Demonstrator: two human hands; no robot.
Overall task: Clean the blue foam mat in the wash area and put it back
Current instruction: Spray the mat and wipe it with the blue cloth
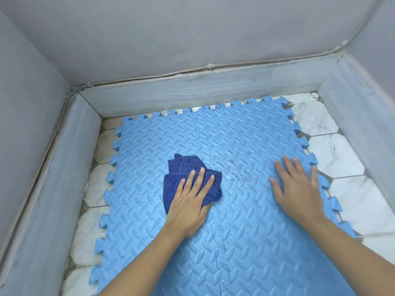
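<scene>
The blue foam mat (245, 210) lay on the tiled floor (352, 199), right hand (299, 189) flat near its right edge, left hand (190, 201) pressing the dark blue cloth (183, 169) mid-mat with straight fingers; firm overlapping strokes toward the wet smear (233, 169) would serve best.

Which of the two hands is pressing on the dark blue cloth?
The left hand presses flat on the dark blue cloth. The right hand rests directly on the blue foam mat, with no cloth under it.

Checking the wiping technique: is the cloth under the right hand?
No, the left hand presses the cloth; the right hand lies flat on the mat.
</scene>
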